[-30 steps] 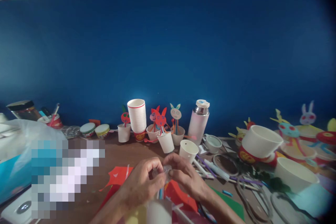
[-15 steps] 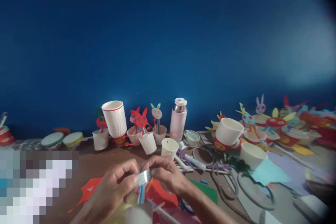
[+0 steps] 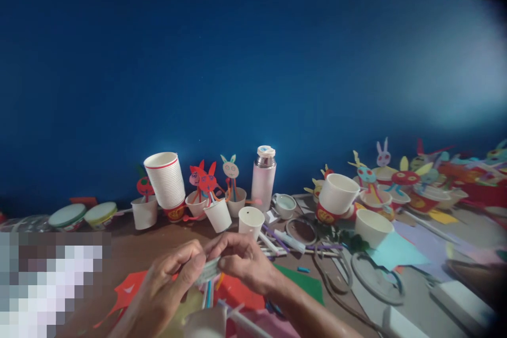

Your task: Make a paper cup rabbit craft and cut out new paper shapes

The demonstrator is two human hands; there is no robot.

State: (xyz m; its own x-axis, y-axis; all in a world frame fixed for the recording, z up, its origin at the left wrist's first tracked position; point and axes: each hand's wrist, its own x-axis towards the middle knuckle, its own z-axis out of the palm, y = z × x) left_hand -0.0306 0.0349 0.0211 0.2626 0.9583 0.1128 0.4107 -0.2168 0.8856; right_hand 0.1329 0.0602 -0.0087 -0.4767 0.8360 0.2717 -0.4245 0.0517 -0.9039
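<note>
My left hand (image 3: 174, 274) and my right hand (image 3: 243, 264) are closed, fingertips pinching a small pale band that looks like a tape roll (image 3: 209, 271) between them. Its far side is hidden by my fingers. Just below it, blue and white straws (image 3: 208, 294) rise near a white paper cup (image 3: 206, 323) at the bottom edge. Red paper (image 3: 241, 291) lies under my right hand, and a torn red piece (image 3: 129, 288) is beside my left wrist. Straight ahead of my hands stands another white cup (image 3: 251, 222) with a small dark hole.
Along the blue wall (image 3: 237, 63) stand stacked paper cups (image 3: 165, 182), cups with paper animal figures (image 3: 230, 169), a pink thermos (image 3: 263, 179) and a small mug (image 3: 285, 206). On the right are a coiled cable (image 3: 376, 277), a marker (image 3: 291, 242) and coloured paper (image 3: 404, 248).
The view has shifted slightly, so most things sit a little further left. The tape roll has tilted and lost its bright glare. Both hands still pinch it.
</note>
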